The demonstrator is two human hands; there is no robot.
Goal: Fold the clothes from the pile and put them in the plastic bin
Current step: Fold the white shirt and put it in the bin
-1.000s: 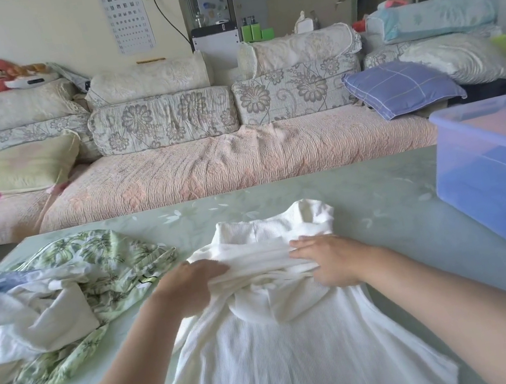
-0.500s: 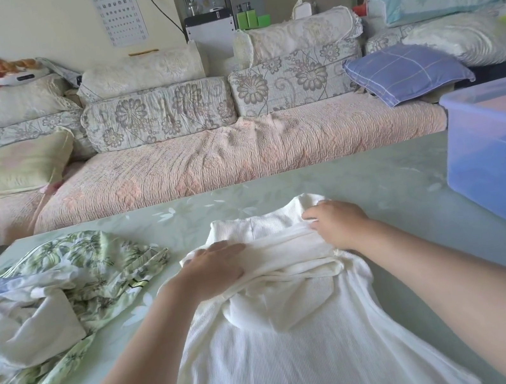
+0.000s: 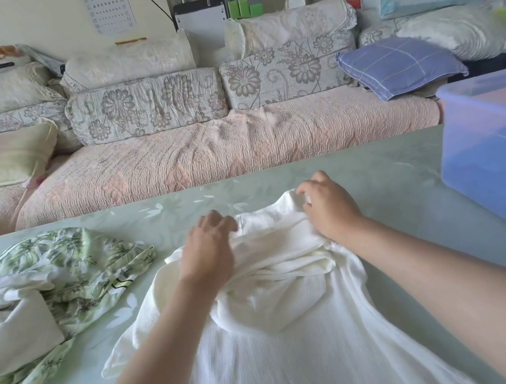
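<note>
A white ribbed garment (image 3: pixel 293 362) lies spread on the pale green table (image 3: pixel 388 189), its folded hood bunched at the far end. My left hand (image 3: pixel 208 253) presses flat on the bunched fabric at the left, fingers apart. My right hand (image 3: pixel 327 206) pinches the garment's far right corner between curled fingers. A pile of clothes (image 3: pixel 42 304), green leaf print over white and blue pieces, sits at the left of the table. A translucent blue plastic bin (image 3: pixel 505 169) stands at the right edge.
Beyond the table runs a long sofa (image 3: pixel 205 153) with a pink cover and floral cushions. A purple checked pillow (image 3: pixel 398 67) and more bedding lie at its right end.
Both hands have slid away from me along the bunched fabric. My right hand moved from the middle to the far right corner and closed on it. The view shifted slightly.
</note>
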